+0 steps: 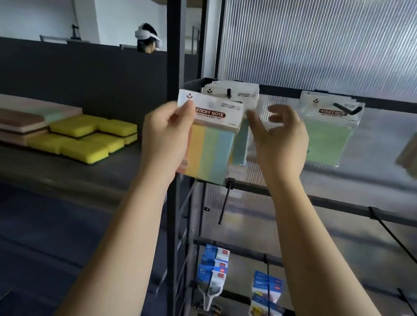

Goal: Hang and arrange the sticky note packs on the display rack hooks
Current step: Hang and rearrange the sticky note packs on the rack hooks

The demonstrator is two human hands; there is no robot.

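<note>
Multicolour striped sticky note pack (211, 137) pinched at its header by left hand (166, 129), raised before rack's left-end hook (229, 93) to line up its hole; right hand (280, 137) loose, empty, beside hung packs (235, 93).

- Two bare forearms are showing in the head view, with no sleeve reaching into sight on either one.
- The left hand (168, 127) is wearing no glove, ring or wristband that can be made out.
- The right hand (280, 137) is likewise showing bare, its fingers slightly blurred.
- Neither wrist is carrying a watch or strap.
</note>
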